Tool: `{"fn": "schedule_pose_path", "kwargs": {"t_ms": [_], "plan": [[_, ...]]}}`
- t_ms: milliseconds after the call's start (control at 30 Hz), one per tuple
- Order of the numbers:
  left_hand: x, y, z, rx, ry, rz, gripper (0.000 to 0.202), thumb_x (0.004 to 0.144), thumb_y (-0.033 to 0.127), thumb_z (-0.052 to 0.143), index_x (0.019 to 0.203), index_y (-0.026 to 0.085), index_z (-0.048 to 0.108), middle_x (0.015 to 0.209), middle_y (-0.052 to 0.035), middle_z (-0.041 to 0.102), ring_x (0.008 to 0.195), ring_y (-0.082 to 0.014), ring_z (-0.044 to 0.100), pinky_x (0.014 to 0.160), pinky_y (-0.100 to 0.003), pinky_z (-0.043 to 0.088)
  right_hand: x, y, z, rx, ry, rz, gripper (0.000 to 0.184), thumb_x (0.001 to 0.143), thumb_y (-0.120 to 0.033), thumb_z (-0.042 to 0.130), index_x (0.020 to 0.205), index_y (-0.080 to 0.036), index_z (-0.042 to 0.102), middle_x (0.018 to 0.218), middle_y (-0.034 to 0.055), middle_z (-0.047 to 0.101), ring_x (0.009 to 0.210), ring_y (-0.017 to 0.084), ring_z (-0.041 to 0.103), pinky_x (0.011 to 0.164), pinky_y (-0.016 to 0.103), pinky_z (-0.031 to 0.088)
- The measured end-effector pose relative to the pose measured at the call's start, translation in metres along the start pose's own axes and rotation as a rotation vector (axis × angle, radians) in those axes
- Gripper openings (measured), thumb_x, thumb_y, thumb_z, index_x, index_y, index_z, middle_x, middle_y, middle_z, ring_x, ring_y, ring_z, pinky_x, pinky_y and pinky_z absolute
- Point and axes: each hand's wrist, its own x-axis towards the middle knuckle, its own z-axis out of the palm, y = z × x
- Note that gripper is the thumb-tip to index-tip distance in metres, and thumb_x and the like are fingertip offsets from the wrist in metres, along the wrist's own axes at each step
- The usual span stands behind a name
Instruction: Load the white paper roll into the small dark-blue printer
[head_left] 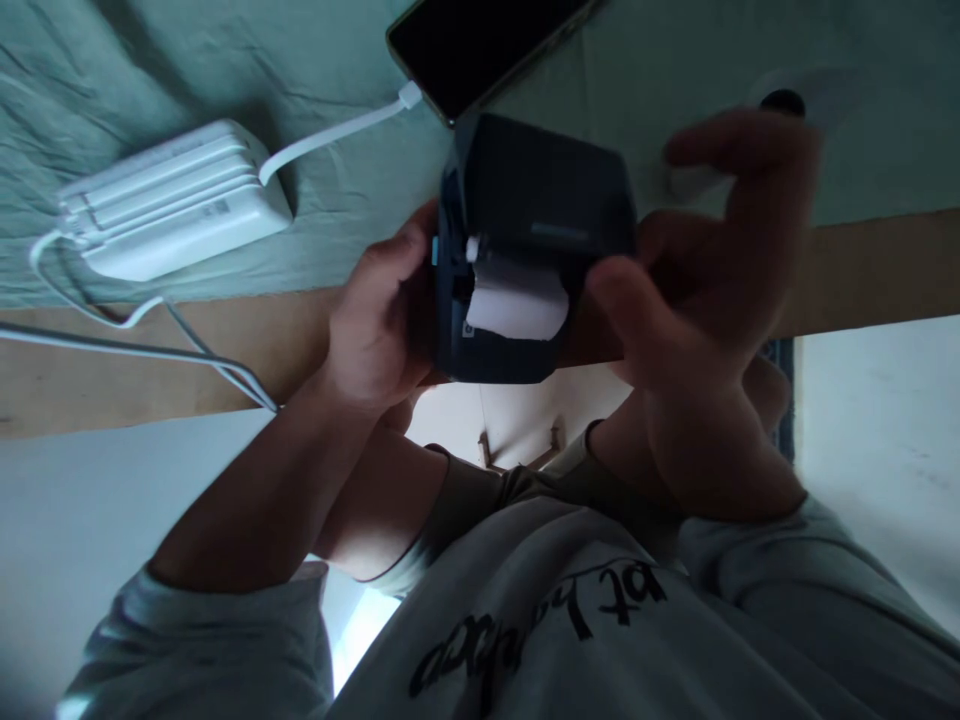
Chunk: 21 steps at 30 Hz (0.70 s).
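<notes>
Head view: the left hand (375, 315) holds a dark, box-shaped printer (544, 185) by its left side, the fingers closed in on it. At the opposite side, the thumb of the right hand (694, 300) meets the printer's edge, while the forefinger is lifted away and bent; that hand is blurred, and whether its other fingers grip cannot be told. A white paper roll (521, 303) sits in the printer's open part. The printer is held up over the wooden edge (870, 275) of a table, near a dark-screened phone (480, 45). A white cable (330, 133) runs from the phone to a white charger (195, 220) lying to the left on green cloth (322, 40). Beyond the right hand is a blurred, dark round thing (784, 102). Nearest the camera is the person's shirt (570, 660), with dark lettering.
</notes>
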Motion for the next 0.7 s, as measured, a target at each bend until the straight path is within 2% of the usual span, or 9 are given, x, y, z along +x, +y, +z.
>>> {"fn": "schedule_pose_path", "kwargs": {"t_ms": [100, 200, 300, 367, 433, 500, 600, 667, 700], "plan": [[-0.002, -0.002, -0.001, 0.047, -0.135, 0.04, 0.028, 0.08, 0.024, 0.047, 0.1, 0.008, 0.055, 0.076, -0.0037, 0.06, 0.067, -0.0083, 0.061, 0.049, -0.013, 0.043, 0.006, -0.015, -0.004, -0.05, 0.068, -0.015, 0.02, 0.083, -0.026, 0.046, 0.097, -0.02, 0.032, 0.103, -0.0025, 0.034, 0.058, -0.01, 0.048, 0.047, 0.009, 0.037], [-0.003, 0.0, -0.002, 0.113, -0.146, 0.018, 0.024, 0.081, 0.021, 0.046, 0.099, 0.009, 0.054, 0.075, -0.0031, 0.06, 0.063, -0.0076, 0.06, 0.05, -0.015, 0.045, 0.009, -0.016, -0.005, -0.152, 0.089, -0.018, 0.016, 0.085, -0.03, 0.044, 0.087, -0.017, 0.036, 0.089, -0.0021, 0.042, 0.076, 0.0, 0.06, 0.054, 0.014, 0.044], [-0.005, 0.003, 0.001, 0.135, -0.164, 0.013, 0.021, 0.082, 0.023, 0.047, 0.096, 0.009, 0.056, 0.072, -0.0022, 0.058, 0.063, -0.0054, 0.057, 0.055, -0.015, 0.047, 0.01, -0.01, -0.004, -0.479, -0.042, -0.096, 0.021, 0.087, -0.035, 0.041, 0.086, -0.016, 0.051, 0.086, -0.0042, 0.059, 0.071, 0.0, 0.056, 0.058, 0.016, 0.039], [-0.005, 0.003, 0.002, 0.134, -0.174, 0.039, 0.02, 0.083, 0.025, 0.048, 0.094, 0.01, 0.057, 0.071, -0.0018, 0.057, 0.063, -0.0044, 0.055, 0.054, -0.013, 0.045, 0.012, -0.009, -0.003, -0.723, -0.15, -0.142, 0.024, 0.087, -0.039, 0.039, 0.093, -0.024, 0.058, 0.087, -0.0071, 0.062, 0.066, 0.001, 0.051, 0.058, 0.02, 0.031], [-0.004, 0.002, 0.001, 0.144, -0.172, 0.054, 0.019, 0.081, 0.025, 0.05, 0.093, 0.012, 0.058, 0.07, -0.0012, 0.054, 0.062, -0.004, 0.053, 0.051, -0.013, 0.042, 0.017, -0.011, -0.002, -0.882, -0.256, -0.154, 0.025, 0.085, -0.044, 0.042, 0.097, -0.031, 0.059, 0.08, -0.0069, 0.062, 0.061, 0.003, 0.044, 0.057, 0.022, 0.022], [-0.004, 0.0, -0.001, 0.17, -0.17, 0.048, 0.02, 0.079, 0.023, 0.051, 0.095, 0.013, 0.058, 0.07, -0.0011, 0.053, 0.062, -0.0038, 0.051, 0.051, -0.012, 0.041, 0.024, -0.015, -0.001, -0.943, -0.384, -0.102, 0.027, 0.081, -0.047, 0.047, 0.1, -0.032, 0.058, 0.073, -0.0042, 0.059, 0.058, 0.004, 0.038, 0.056, 0.022, 0.018], [-0.003, -0.001, -0.004, 0.182, -0.179, 0.03, 0.025, 0.078, 0.023, 0.051, 0.1, 0.013, 0.058, 0.077, -0.0026, 0.056, 0.065, -0.0043, 0.052, 0.053, -0.012, 0.042, 0.032, -0.024, -0.002, -0.988, -0.521, 0.006, 0.04, 0.074, -0.047, 0.055, 0.111, -0.033, 0.053, 0.078, -0.0034, 0.059, 0.061, 0.006, 0.042, 0.056, 0.021, 0.026], [-0.003, 0.0, -0.006, 0.16, -0.188, -0.002, 0.027, 0.08, 0.025, 0.048, 0.104, 0.013, 0.056, 0.082, -0.0033, 0.058, 0.063, -0.0043, 0.053, 0.054, -0.014, 0.044, 0.033, -0.031, -0.008, -0.913, -0.485, 0.069, 0.045, 0.07, -0.045, 0.059, 0.113, -0.036, 0.051, 0.085, -0.0059, 0.061, 0.065, 0.007, 0.048, 0.06, 0.023, 0.035], [-0.003, 0.001, -0.006, 0.148, -0.194, -0.016, 0.028, 0.081, 0.026, 0.048, 0.105, 0.013, 0.055, 0.083, -0.0033, 0.059, 0.062, -0.004, 0.052, 0.053, -0.014, 0.044, 0.031, -0.033, -0.013, -0.798, -0.44, 0.1, 0.044, 0.068, -0.043, 0.062, 0.111, -0.037, 0.053, 0.088, -0.0072, 0.062, 0.065, 0.007, 0.049, 0.061, 0.025, 0.037]]}}
